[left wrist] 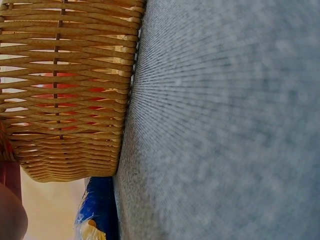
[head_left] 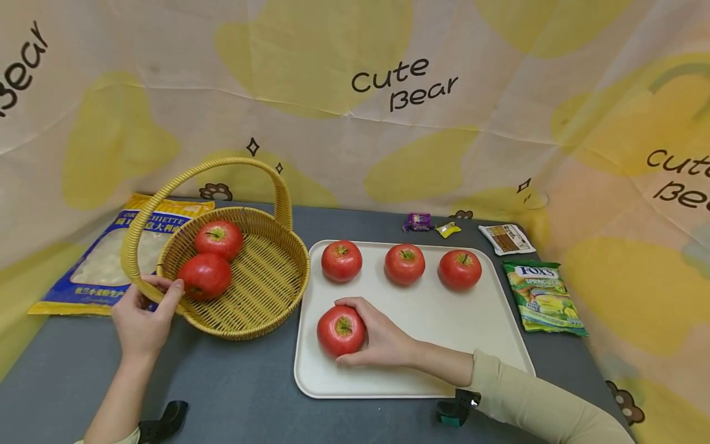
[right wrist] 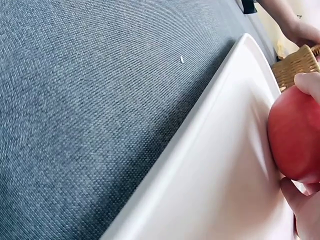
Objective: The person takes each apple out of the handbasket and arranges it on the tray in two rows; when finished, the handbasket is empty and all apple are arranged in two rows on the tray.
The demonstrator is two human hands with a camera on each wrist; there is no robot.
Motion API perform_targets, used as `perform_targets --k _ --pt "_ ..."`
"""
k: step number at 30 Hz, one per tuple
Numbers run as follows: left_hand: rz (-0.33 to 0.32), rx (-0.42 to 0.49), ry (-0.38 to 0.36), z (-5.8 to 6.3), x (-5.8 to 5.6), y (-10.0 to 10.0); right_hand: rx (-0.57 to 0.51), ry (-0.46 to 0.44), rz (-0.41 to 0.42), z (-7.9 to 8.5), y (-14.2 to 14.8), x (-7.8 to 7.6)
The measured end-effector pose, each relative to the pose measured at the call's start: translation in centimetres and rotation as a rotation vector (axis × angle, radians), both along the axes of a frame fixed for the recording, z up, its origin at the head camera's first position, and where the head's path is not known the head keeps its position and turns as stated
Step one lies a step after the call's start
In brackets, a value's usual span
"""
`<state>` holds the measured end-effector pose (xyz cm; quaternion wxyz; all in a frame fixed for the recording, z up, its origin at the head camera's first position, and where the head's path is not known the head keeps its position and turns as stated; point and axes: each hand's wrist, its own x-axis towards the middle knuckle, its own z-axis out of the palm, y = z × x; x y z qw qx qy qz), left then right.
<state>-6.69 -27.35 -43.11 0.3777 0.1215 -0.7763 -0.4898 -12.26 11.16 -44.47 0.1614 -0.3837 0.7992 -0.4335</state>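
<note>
My left hand [head_left: 141, 320] grips the yellow wicker basket [head_left: 266, 277] at its near left side, where the arched handle meets the rim. Two red apples [head_left: 204, 276] lie against each other inside, on the basket's left. In the left wrist view the woven wall [left wrist: 75, 155] stands on the cloth, with red showing through its gaps. Over the left front of a white tray [head_left: 432, 314], my right hand [head_left: 383, 336] holds another red apple [head_left: 336, 333], fingers and thumb around its right side. Three more apples [head_left: 405, 264] sit in a row along the tray's back.
Behind the basket's left lies a blue and yellow pasta bag [head_left: 94, 271]. A purple sweet [head_left: 418, 222] and a yellow sweet [head_left: 448, 229] lie beyond the tray. Right of it are a small white-and-brown packet [head_left: 506, 238] and a green candy bag [head_left: 543, 297]. Printed fabric hangs behind.
</note>
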Motion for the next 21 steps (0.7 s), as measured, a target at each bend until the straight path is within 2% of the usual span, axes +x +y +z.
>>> perform_targets --k 8,11,15,18,21 --pt "-0.007 -0.002 0.001 0.1 0.1 0.1 0.053 -0.062 -0.012 0.7 -0.1 -0.1" --pt "-0.009 -0.007 0.007 0.1 0.1 0.0 0.071 -0.051 -0.009 1.3 -0.1 -0.5" --pt "-0.015 -0.015 0.016 0.1 0.0 0.0 0.057 0.023 0.025 2.3 -0.6 -1.5" --pt "-0.017 -0.022 0.024 0.2 0.0 0.1 0.002 0.067 0.063 3.3 -1.5 -2.7" --pt "-0.016 -0.022 0.034 0.7 0.2 0.4 -0.058 0.048 0.089 4.5 -3.0 -3.8"
